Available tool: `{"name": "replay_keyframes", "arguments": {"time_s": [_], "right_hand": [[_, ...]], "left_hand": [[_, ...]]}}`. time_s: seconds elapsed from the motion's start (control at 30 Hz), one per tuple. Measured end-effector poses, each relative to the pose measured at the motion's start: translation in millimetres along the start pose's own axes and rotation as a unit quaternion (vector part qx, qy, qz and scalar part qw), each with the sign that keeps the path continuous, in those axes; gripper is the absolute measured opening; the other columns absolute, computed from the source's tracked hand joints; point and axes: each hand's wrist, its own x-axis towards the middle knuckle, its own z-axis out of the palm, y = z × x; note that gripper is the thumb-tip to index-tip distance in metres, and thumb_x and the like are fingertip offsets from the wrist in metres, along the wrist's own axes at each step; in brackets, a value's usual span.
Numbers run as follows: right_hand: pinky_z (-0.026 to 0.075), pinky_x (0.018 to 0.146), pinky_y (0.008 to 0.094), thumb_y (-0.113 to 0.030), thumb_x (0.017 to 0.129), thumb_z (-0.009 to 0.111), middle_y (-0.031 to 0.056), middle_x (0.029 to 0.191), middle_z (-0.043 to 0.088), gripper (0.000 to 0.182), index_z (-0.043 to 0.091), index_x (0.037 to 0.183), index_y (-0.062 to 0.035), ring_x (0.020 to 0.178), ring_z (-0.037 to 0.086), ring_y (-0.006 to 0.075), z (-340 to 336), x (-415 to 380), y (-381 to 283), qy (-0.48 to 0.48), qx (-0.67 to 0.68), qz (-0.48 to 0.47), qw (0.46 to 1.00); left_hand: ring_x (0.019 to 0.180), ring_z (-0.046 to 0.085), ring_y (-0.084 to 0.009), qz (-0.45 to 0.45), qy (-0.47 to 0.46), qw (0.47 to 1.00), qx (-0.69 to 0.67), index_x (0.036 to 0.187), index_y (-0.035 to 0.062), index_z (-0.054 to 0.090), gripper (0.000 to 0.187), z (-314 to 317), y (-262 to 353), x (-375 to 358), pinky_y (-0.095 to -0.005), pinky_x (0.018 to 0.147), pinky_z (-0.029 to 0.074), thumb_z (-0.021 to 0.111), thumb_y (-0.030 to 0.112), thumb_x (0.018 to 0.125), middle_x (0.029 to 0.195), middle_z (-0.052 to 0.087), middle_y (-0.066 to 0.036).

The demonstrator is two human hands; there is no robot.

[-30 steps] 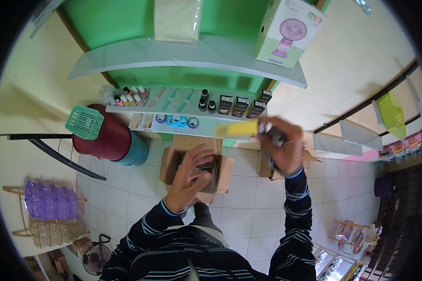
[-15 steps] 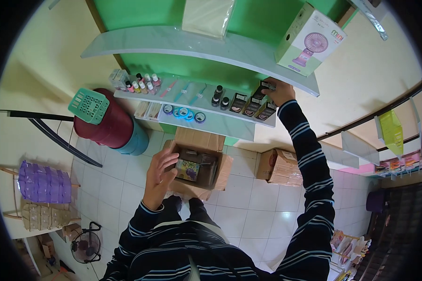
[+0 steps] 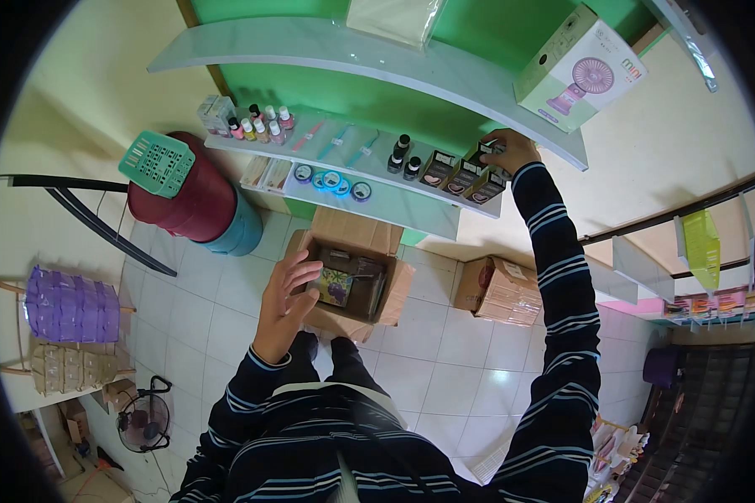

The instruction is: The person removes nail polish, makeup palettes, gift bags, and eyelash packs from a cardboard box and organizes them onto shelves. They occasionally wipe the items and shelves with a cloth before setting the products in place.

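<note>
Right hand (image 3: 508,151) clamped on a small dark box (image 3: 488,153) at the right end of the middle shelf (image 3: 411,214), beside matching boxes (image 3: 450,176); left hand (image 3: 287,295) fingers spread, empty (over the open carton (image 3: 352,281)); advise seating it flush in row.

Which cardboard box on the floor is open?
The larger cardboard box under the left hand, flaps spread, goods showing. The smaller box at right is closed.
</note>
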Motion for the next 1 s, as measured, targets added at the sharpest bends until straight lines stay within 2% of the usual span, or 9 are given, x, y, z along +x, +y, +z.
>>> {"name": "replay_keyframes", "arguments": {"time_s": [0.1,0.2,0.23,0.3,0.57,0.63,0.7,0.77,1.0], "right_hand": [[0.043,0.079,0.0306,-0.021,0.058,0.072,0.0074,0.088,0.062,0.039,0.061,0.094,-0.0106,0.085,0.057,0.0186,0,2,7,0.001,0.052,-0.009,0.999],[0.044,0.076,0.0290,-0.025,0.059,0.072,0.0052,0.086,0.061,0.034,0.061,0.086,-0.0085,0.083,0.058,0.0200,-5,-9,10,0.113,0.158,-0.073,0.978],[0.044,0.076,0.0290,-0.025,0.059,0.072,0.0052,0.086,0.061,0.034,0.061,0.086,-0.0085,0.083,0.058,0.0200,-8,-16,11,0.108,0.160,-0.074,0.978],[0.044,0.075,0.0304,-0.023,0.061,0.072,0.0065,0.085,0.062,0.031,0.062,0.086,-0.0074,0.082,0.058,0.0201,-18,-37,9,0.246,0.048,-0.077,0.965],[0.043,0.072,0.0282,-0.011,0.071,0.065,0.0087,0.079,0.063,0.017,0.062,0.084,-0.0003,0.073,0.056,0.0157,42,-188,1,0.380,0.213,0.134,0.890],[0.043,0.068,0.0261,-0.010,0.071,0.065,0.0067,0.075,0.062,0.015,0.062,0.083,-0.0011,0.070,0.055,0.0130,90,-226,7,0.280,0.183,0.169,0.927],[0.043,0.064,0.0251,-0.009,0.070,0.065,0.0041,0.070,0.061,0.013,0.063,0.082,-0.0030,0.066,0.054,0.0113,134,-257,-10,0.127,0.287,0.374,0.873],[0.044,0.062,0.0261,-0.009,0.068,0.065,0.0028,0.066,0.061,0.012,0.063,0.079,-0.0054,0.062,0.055,0.0114,186,-283,-22,0.083,0.234,0.280,0.927],[0.046,0.064,0.0265,-0.010,0.065,0.065,0.0067,0.069,0.062,0.014,0.062,0.079,-0.0051,0.068,0.060,0.0151,362,-278,-65,-0.142,0.267,0.261,0.917]], "left_hand": [[0.106,0.045,-0.0244,0.000,-0.005,1.000,0.001,0.123,0.0048,0.032,0.050,0,-2,0,-0.0351,0.084,0.038,0.053,0.016,0.079,0.113,0.047,-0.015],[0.106,0.045,-0.0240,-0.008,-0.003,1.000,0.000,0.123,0.0046,0.032,0.050,0,-2,0,-0.0349,0.083,0.039,0.053,0.015,0.079,0.113,0.047,-0.015],[0.106,0.045,-0.0240,-0.012,0.000,1.000,0.000,0.123,0.0046,0.032,0.050,-1,-2,0,-0.0349,0.083,0.039,0.053,0.015,0.079,0.113,0.047,-0.015],[0.106,0.045,-0.0238,-0.009,0.002,1.000,-0.006,0.123,0.0043,0.032,0.050,-3,-3,-1,-0.0347,0.083,0.039,0.053,0.014,0.078,0.113,0.047,-0.015],[0.105,0.046,-0.0245,-0.065,0.057,0.995,-0.042,0.121,0.0005,0.033,0.048,-21,-21,-6,-0.0338,0.090,0.035,0.051,0.006,0.077,0.111,0.048,-0.018],[0.104,0.047,-0.0239,-0.073,0.063,0.995,-0.019,0.121,0.0014,0.034,0.047,-29,-42,-5,-0.0331,0.087,0.037,0.051,0.006,0.077,0.111,0.048,-0.017],[0.103,0.047,-0.0232,-0.094,0.063,0.993,-0.023,0.120,0.0016,0.035,0.046,-37,-63,-6,-0.0323,0.087,0.037,0.051,0.006,0.078,0.109,0.049,-0.016],[0.102,0.048,-0.0224,-0.110,0.065,0.991,-0.030,0.120,0.0018,0.035,0.045,-42,-94,-7,-0.0315,0.086,0.038,0.050,0.005,0.078,0.108,0.049,-0.015],[0.095,0.053,-0.0183,-0.263,0.054,0.963,-0.026,0.118,0.0084,0.038,0.046,-36,-270,-35,-0.0335,0.076,0.042,0.057,0.014,0.077,0.102,0.056,-0.009]]}}
